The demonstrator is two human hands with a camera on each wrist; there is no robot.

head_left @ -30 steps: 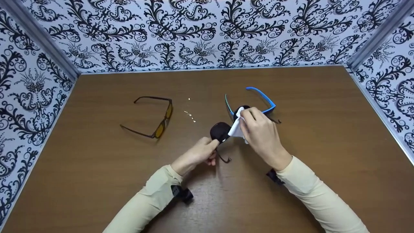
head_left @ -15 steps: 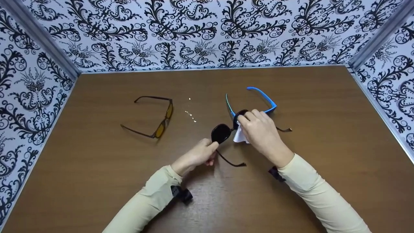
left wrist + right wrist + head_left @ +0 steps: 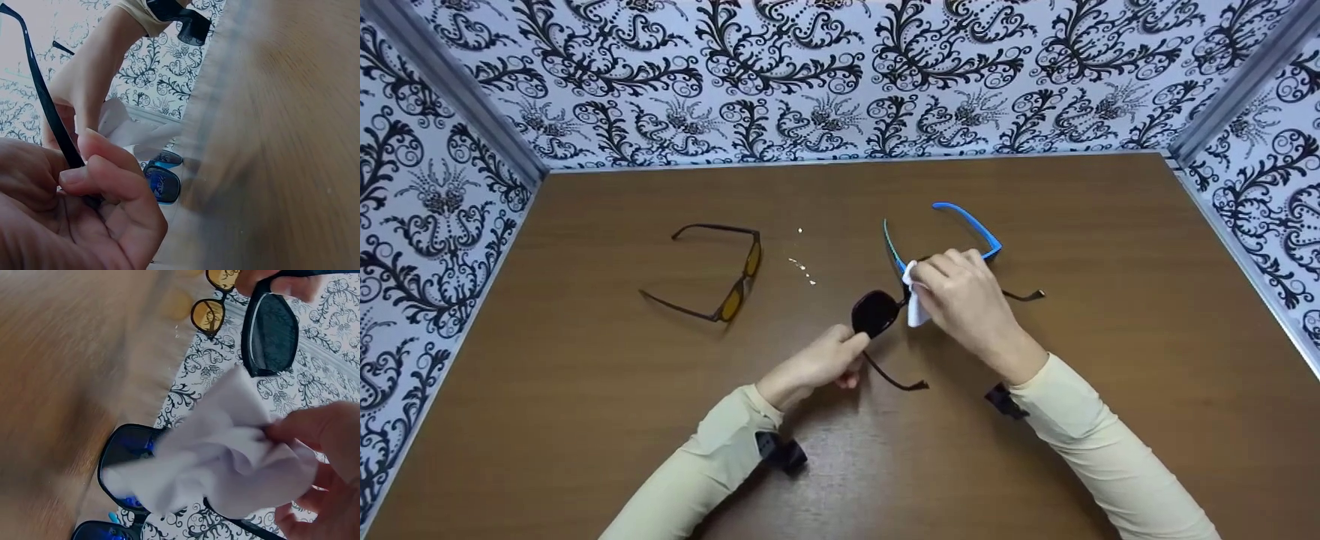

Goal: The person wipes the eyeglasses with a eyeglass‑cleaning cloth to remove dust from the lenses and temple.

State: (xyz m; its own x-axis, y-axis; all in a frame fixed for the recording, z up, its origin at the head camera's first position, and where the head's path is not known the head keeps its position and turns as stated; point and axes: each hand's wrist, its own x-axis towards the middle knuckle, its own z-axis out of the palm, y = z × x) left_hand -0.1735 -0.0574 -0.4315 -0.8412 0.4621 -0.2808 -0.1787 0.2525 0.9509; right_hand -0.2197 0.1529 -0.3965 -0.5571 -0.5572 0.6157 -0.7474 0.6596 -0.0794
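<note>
Dark-lensed sunglasses (image 3: pixel 874 313) are held up over the table, their temples pointing toward the person. My left hand (image 3: pixel 817 363) grips them at the near corner, fingers curled around the frame by the hinge; in the left wrist view a black temple (image 3: pixel 49 107) rises from between the fingers. My right hand (image 3: pixel 969 304) pinches a white cloth (image 3: pixel 225 455) against the far lens, which cloth and fingers mostly hide in the head view. Just behind the right hand lie blue-framed sunglasses (image 3: pixel 971 223), partly covered by it.
Glasses with yellow lenses (image 3: pixel 732 300) lie unfolded at the left on the brown table (image 3: pixel 585 420). Several small pale flecks (image 3: pixel 802 268) are scattered near the middle. Patterned walls (image 3: pixel 825 82) border the table at the back and sides.
The dark sunglasses have turned, their temples swinging right and showing more. My right hand has shifted with the cloth at the far lens. The left hand keeps its grip.
</note>
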